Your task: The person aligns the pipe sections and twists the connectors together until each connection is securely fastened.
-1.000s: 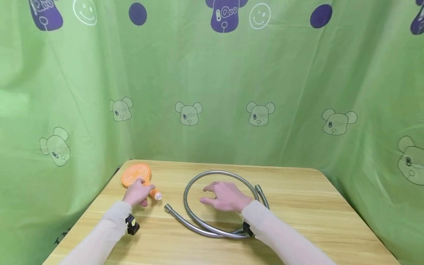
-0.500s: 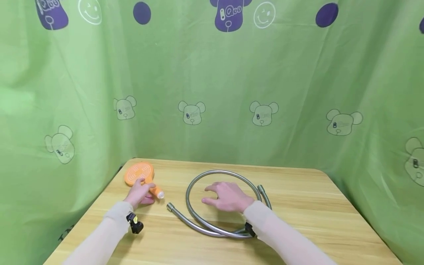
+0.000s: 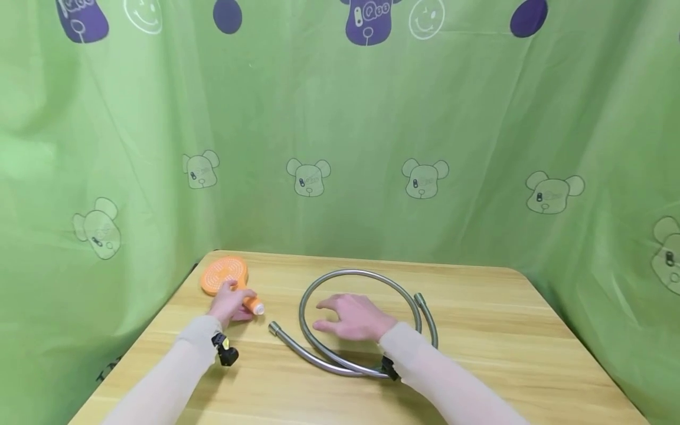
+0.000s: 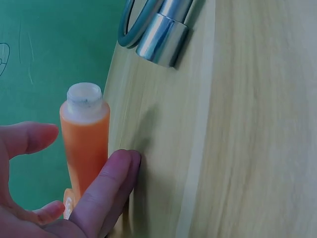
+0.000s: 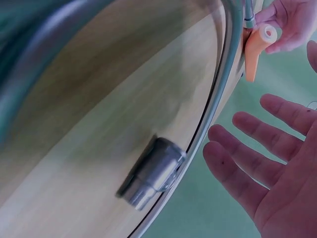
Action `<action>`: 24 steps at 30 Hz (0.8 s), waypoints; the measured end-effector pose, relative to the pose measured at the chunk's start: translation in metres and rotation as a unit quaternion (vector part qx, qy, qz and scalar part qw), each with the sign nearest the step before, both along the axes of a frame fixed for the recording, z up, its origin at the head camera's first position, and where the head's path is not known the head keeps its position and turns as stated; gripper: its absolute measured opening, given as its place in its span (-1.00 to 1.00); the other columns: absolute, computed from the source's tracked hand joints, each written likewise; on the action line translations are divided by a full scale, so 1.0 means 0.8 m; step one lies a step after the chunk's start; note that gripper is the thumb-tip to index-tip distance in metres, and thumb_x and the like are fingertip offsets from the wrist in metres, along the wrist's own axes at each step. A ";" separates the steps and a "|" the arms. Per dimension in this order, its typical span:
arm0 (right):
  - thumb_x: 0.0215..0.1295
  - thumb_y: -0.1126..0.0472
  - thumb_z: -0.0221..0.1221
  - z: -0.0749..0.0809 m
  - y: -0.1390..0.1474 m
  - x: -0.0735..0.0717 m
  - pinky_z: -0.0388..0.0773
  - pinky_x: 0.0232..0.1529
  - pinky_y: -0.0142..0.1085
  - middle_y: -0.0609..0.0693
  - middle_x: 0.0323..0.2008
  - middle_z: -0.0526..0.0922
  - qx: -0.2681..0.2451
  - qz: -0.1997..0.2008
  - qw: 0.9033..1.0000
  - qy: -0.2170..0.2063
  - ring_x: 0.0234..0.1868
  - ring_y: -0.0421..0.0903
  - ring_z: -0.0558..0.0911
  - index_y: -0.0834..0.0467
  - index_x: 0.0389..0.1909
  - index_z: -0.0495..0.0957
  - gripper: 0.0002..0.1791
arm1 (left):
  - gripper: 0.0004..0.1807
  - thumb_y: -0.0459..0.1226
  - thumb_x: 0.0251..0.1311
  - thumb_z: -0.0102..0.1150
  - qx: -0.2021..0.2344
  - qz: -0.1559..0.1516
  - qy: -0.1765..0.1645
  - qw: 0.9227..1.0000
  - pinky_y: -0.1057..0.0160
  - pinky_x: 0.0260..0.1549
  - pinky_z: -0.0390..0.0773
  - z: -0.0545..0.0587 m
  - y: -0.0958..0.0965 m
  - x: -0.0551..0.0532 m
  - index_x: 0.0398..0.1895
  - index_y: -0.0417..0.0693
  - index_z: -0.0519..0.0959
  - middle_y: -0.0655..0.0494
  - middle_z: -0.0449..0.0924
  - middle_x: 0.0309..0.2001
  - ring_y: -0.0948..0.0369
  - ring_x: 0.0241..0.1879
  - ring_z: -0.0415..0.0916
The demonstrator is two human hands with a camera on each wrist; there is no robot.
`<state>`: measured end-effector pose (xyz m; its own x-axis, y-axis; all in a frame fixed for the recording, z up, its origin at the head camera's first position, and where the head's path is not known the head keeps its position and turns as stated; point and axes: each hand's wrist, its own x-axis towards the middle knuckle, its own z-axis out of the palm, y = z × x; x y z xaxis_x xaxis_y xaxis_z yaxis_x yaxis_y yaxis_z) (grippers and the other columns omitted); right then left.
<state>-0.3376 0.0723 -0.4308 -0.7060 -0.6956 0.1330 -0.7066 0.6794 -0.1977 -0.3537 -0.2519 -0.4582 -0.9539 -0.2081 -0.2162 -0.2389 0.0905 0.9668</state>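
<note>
An orange shower head point(image 3: 225, 273) lies on the wooden table at the left, spray face up. My left hand point(image 3: 229, 304) is at its handle point(image 4: 86, 148). In the left wrist view, two fingers pass beside the handle while the thumb side stays apart from it. A grey metal shower hose point(image 3: 303, 313) lies coiled in a loop, one end fitting point(image 3: 274, 328) towards the left hand. Over this loop hovers my right hand point(image 3: 355, 317), fingers extended and holding nothing. A short silver cylinder point(image 5: 157, 171) rests inside the loop, hidden under that hand in the head view.
The wooden table point(image 3: 531, 354) has rounded far corners. A green curtain point(image 3: 361, 118) with bear prints hangs behind it and on both sides. The hose's other end point(image 3: 419, 300) points away from me at the right of the loop.
My left hand has shifted slightly around the shower head's handle, its fingers going beneath it. The right hand has drifted slightly left. Hose and shower head keep their places on the table.
</note>
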 end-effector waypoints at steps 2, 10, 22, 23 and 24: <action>0.37 -0.45 -0.07 0.000 -0.003 0.001 0.45 0.33 0.01 -0.01 0.29 0.58 0.000 -0.001 1.000 0.000 0.30 0.02 0.54 -0.06 0.33 0.50 -0.26 | -0.05 -0.36 0.21 0.24 -0.002 -0.002 0.001 1.000 -0.01 -0.24 0.75 0.001 0.004 -0.001 0.57 -0.20 -0.10 -0.59 0.20 0.31 -0.18 -0.12 0.64; 0.35 -0.48 -0.08 0.002 -0.013 0.004 0.45 0.34 -0.01 -0.02 0.30 0.56 0.003 0.002 1.000 -0.006 0.31 0.00 0.54 -0.09 0.35 0.48 -0.24 | -0.02 -0.45 0.14 0.21 -0.008 0.004 -0.008 1.000 0.05 -0.25 0.75 0.000 0.009 -0.004 0.58 -0.18 -0.11 -0.55 0.16 0.33 -0.14 -0.09 0.59; 0.37 -0.44 -0.05 0.007 -0.032 0.005 0.44 0.35 -0.05 -0.02 0.30 0.57 0.016 0.018 1.000 -0.010 0.31 -0.01 0.53 -0.02 0.36 0.47 -0.24 | -0.13 -0.48 0.16 0.15 -0.014 -0.015 -0.012 1.000 0.14 -0.28 0.74 0.003 0.009 -0.005 0.54 -0.23 0.01 -0.43 0.32 0.22 0.04 -0.24 0.58; 0.37 -0.44 -0.05 0.006 -0.034 0.004 0.45 0.35 -0.05 -0.01 0.29 0.57 0.017 0.020 1.000 -0.011 0.30 -0.01 0.54 -0.02 0.36 0.47 -0.24 | -0.14 -0.47 0.17 0.14 -0.015 -0.018 -0.013 1.000 0.15 -0.28 0.74 0.004 0.009 -0.005 0.54 -0.25 0.02 -0.42 0.32 0.22 0.05 -0.24 0.58; 0.37 -0.44 -0.05 0.006 -0.036 0.003 0.45 0.34 -0.05 -0.01 0.29 0.58 0.018 0.021 1.000 -0.012 0.30 -0.01 0.55 -0.01 0.36 0.48 -0.24 | -0.16 -0.46 0.17 0.14 -0.015 -0.021 -0.015 1.000 0.16 -0.29 0.74 0.005 0.010 -0.005 0.53 -0.25 0.04 -0.41 0.33 0.22 0.06 -0.24 0.58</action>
<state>-0.3349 0.0434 -0.4261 -0.6786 -0.7288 0.0915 -0.7303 0.6561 -0.1904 -0.3577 -0.2442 -0.4543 -0.9550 -0.1757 -0.2389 -0.2631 0.1302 0.9559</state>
